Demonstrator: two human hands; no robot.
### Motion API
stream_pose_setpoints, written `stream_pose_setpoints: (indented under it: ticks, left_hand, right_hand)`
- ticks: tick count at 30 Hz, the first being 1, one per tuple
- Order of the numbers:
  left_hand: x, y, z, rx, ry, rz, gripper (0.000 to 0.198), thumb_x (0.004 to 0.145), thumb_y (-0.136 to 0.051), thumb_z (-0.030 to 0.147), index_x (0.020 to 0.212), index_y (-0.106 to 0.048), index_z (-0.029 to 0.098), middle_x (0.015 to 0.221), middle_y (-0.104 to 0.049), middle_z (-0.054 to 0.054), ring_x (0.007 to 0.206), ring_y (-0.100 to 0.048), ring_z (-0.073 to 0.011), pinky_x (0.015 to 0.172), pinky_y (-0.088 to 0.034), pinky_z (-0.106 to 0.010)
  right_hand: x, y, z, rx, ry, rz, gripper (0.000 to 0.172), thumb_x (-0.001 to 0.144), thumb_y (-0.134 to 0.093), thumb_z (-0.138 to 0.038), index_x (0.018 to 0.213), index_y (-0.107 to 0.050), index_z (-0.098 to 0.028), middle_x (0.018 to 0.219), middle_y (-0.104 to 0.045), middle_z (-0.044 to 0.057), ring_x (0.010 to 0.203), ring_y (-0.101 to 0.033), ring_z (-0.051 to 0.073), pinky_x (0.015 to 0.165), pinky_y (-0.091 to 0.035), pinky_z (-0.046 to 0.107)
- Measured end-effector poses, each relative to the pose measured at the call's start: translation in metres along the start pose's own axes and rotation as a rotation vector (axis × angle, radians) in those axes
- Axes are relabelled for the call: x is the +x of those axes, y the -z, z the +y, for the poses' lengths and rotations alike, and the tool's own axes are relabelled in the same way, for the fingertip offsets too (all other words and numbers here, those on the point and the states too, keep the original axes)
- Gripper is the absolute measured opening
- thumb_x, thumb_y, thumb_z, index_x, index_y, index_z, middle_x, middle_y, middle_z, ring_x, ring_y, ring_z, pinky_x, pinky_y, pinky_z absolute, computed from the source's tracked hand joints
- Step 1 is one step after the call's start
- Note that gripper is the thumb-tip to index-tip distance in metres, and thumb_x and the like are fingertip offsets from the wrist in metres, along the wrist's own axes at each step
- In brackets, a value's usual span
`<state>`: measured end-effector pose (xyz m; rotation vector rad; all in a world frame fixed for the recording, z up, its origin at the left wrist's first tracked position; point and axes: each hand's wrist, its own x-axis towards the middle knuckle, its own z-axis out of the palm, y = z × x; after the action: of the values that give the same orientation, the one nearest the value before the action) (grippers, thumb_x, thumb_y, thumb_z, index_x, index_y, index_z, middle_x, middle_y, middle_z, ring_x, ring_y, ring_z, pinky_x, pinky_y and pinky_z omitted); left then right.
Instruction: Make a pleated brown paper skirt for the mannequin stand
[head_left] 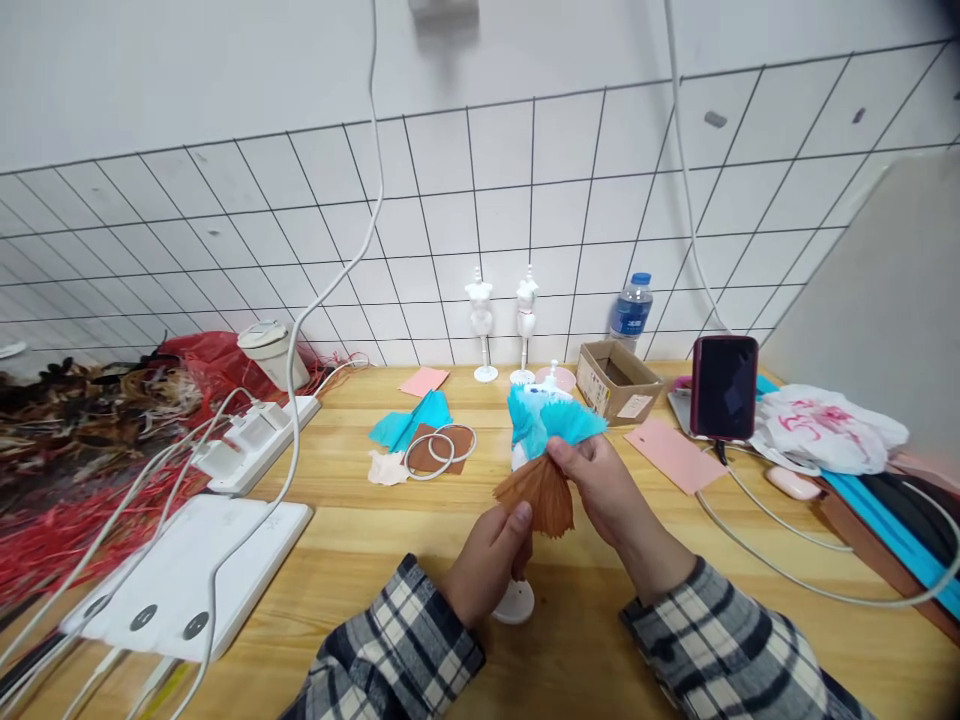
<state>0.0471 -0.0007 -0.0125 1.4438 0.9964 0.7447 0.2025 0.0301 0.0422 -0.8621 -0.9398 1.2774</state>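
A small white dress form (517,455) stands in front of me, dressed in ruffled blue crepe paper (574,420) on top and a pleated brown crepe paper skirt (546,495) below. My left hand (487,560) is closed around its stem under the skirt, thumb against the brown paper's edge. Its round base (514,603) shows beneath that hand. With thumb and fingers, my right hand (600,490) pinches the papers at the waist, where blue meets brown. The form's middle is hidden by paper and fingers.
Two bare dress forms (481,320) stand by the tiled wall. Left lie folded blue paper (416,420), a brown piece (427,452) and white rings (429,472). Around are a cardboard box (634,400), bottle (631,310), phone (724,385), pink sheet (671,450), cables and a power strip (255,450).
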Motion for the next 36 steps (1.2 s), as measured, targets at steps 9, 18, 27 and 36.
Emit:
stream_pose_setpoints:
  ticks: [9,18,27,36]
  left_hand:
    - [-0.002,0.024,0.013,0.363,-0.047,-0.227,0.027,0.086,-0.054,0.043,0.092,-0.061,0.017,0.08,-0.064,-0.004,0.071,-0.054,-0.0157,0.063,-0.04,-0.025]
    - [0.028,0.019,-0.002,0.114,-0.023,-0.02,0.034,0.09,-0.047,0.047,0.098,-0.057,0.016,0.087,-0.071,-0.009,0.073,-0.062,-0.0177,0.066,-0.044,-0.028]
    - [0.029,0.011,-0.011,0.408,-0.145,0.18,0.021,0.092,-0.046,0.038,0.089,-0.054,0.019,0.077,-0.066,-0.003,0.071,-0.059,-0.0191,0.063,-0.039,-0.027]
    - [0.118,0.038,-0.01,0.527,-0.223,0.405,0.014,0.092,-0.043,0.027,0.096,-0.054,0.019,0.095,-0.07,-0.009,0.089,-0.066,-0.0222,0.076,-0.046,-0.031]
  right_hand:
    - [0.006,0.006,-0.001,-0.076,0.107,0.079,0.064,0.064,-0.082,-0.044,0.119,-0.058,-0.023,0.119,-0.067,0.009,0.111,-0.061,0.027,0.1,-0.046,0.045]
    - [0.011,0.024,0.014,-0.232,0.073,0.109,0.09,0.074,-0.069,-0.058,0.148,-0.028,-0.028,0.147,-0.042,0.014,0.136,-0.039,0.03,0.104,-0.039,0.051]
    - [-0.004,0.007,0.038,-0.534,0.104,0.169,0.106,0.065,-0.079,-0.037,0.15,-0.017,-0.029,0.153,-0.028,0.014,0.136,-0.036,0.033,0.106,-0.036,0.053]
    - [0.004,0.087,0.049,-1.367,0.358,-0.143,0.053,0.086,-0.04,-0.008,0.133,-0.055,-0.029,0.139,-0.055,0.002,0.136,-0.036,0.027,0.112,-0.024,0.051]
